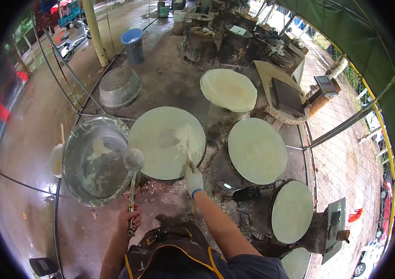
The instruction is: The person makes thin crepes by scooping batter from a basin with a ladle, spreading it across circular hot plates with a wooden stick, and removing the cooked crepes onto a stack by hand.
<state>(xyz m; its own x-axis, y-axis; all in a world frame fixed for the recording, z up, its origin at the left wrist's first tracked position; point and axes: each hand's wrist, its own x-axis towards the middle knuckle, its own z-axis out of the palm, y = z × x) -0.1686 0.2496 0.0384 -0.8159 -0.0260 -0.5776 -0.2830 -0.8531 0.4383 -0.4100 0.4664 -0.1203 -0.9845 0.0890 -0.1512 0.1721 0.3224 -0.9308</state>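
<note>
My left hand (128, 219) is wrapped round the handle of a metal ladle (134, 160). The ladle's batter-coated bowl is over the right rim of a wide metal basin (71, 174), which has pale batter in its bottom. My right hand (193, 179), in a white glove, grips a thin spreader (188, 151) whose far end blurs into the batter. Under it, a large round pancake (160, 160) of pale batter covers a griddle, with a thicker wet streak right of its middle.
More round pancakes lie on griddles to the right: one (258, 151) nearest, another (292, 211) lower. A stacked-looking flat round (228, 90) is behind. An upturned basin (118, 88), a blue bucket (133, 49) and a scale (326, 86) stand around. Metal poles and wire mesh border the area.
</note>
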